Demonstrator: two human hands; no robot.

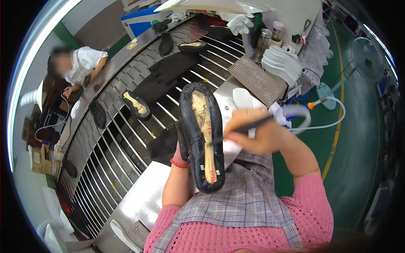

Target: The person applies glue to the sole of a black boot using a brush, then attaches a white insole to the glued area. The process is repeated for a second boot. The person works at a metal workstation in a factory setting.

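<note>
1. Shoe [202, 137]: centre of frame, sole facing camera, toe up.
2. Left hand [180, 157], red cuff at wrist: behind shoe, gripping it; fingers mostly hidden.
3. Right hand [261, 137], right of centre: fingers closed round dark stick tool [254, 125], blurred tip at sole.
4. Second shoe [137, 105]: left of centre, sole up.

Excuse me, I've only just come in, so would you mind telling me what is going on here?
A person's gloved left hand, mostly hidden, holds a black shoe with its pale-centred underside facing the camera. The right hand has a slim dark tool pointed at that underside; it is blurred, so contact is unclear. A similar shoe lies on the rack of metal bars, and another person is beyond it at left.
</note>
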